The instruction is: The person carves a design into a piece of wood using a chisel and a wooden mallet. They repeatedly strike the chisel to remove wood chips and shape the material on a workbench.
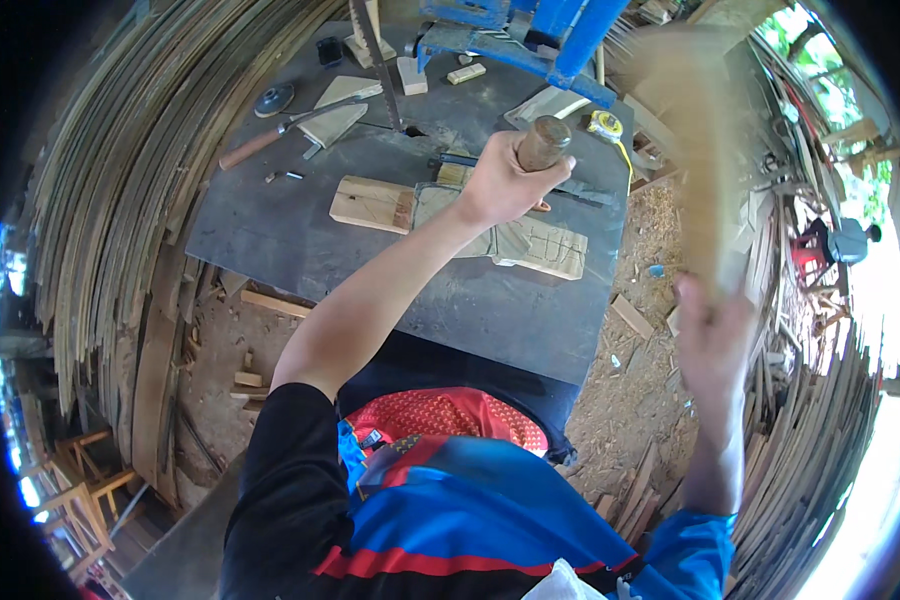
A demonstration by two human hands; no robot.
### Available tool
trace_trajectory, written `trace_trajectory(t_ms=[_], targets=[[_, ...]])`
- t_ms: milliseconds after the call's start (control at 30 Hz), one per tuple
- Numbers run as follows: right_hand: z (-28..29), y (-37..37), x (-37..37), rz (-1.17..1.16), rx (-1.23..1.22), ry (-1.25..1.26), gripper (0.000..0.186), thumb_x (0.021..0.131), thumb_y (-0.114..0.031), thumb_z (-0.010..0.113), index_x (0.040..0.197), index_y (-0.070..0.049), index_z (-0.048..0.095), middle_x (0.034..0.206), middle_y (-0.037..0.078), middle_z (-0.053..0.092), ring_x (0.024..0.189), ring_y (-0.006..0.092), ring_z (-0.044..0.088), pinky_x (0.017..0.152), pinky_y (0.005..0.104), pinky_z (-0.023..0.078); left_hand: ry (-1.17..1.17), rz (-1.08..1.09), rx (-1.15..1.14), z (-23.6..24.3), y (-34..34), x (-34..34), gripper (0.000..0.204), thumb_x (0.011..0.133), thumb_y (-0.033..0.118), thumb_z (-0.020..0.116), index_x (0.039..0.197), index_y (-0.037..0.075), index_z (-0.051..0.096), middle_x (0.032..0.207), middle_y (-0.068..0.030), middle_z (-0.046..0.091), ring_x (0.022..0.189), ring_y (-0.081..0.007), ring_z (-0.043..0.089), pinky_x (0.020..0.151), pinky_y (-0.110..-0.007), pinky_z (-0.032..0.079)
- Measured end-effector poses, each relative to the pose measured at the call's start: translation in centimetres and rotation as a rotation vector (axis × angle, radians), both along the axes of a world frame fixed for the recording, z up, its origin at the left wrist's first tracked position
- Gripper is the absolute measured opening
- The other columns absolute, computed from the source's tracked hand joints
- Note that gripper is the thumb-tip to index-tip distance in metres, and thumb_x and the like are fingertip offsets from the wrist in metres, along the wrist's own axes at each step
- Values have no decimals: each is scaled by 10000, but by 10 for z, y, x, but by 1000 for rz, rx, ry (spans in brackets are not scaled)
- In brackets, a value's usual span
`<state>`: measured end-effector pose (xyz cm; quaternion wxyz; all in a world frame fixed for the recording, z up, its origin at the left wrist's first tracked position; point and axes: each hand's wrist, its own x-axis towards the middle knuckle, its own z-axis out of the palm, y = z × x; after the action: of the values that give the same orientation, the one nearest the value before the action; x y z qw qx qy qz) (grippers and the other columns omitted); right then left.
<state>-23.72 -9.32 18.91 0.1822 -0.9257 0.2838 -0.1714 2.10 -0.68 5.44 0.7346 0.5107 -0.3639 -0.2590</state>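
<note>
My left hand [500, 182] is wrapped around a thick wooden handle [544, 142], probably a chisel's; its blade is hidden beneath my fist. Directly below lies a light wooden block [542, 249] with pencil marks and carved portions, flat on the dark table [450, 320]. Off to the right, my right hand [715, 325] is closed on the lower end of a wooden mallet [705, 150]. Motion smears the mallet, which is raised beyond the table's right edge. A brush [454, 174] lies behind the block, partly covered by my left hand.
A saw blade [375, 60] stands upright at the back, near a blue metal machine frame [570, 45]. A wooden-handled tool [255, 148], wood offcuts [411, 76] and a yellow tape measure [605, 124] lie on the table. Stacked planks [120, 150] line the left; a person [850, 242] is far right.
</note>
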Motion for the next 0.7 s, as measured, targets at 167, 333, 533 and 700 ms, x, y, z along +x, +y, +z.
trace_trajectory(t_ms=[167,333,533,700], targets=[[35,-5,12,74,-49,5,498,980,-420,696,1162,23,562,697,164,665,607,285,695,532,415,506,2,-31,2,5,16,1,265,967,174,703,755,59,594,650,52,534,549,-26,534,513,-248,581],[26,6,17,70,-131,101,513,977,-447,694,1112,21,535,706,181,668,617,337,701,531,421,504,-22,-8,13,10,7,-5,259,974,153,695,760,53,587,660,47,555,570,-16,540,505,-252,569],[57,5,24,81,-94,-54,449,969,-397,717,1093,8,569,738,182,690,619,309,710,565,409,530,-34,5,50,2,12,-1,238,963,153,704,778,41,604,685,35,589,587,-26,570,519,-252,575],[33,-4,20,156,-294,159,429,955,-412,729,1032,-19,575,671,163,658,589,305,698,548,409,520,-33,17,-17,5,5,-7,254,956,176,716,773,45,598,673,33,585,573,-39,583,521,-253,571]])
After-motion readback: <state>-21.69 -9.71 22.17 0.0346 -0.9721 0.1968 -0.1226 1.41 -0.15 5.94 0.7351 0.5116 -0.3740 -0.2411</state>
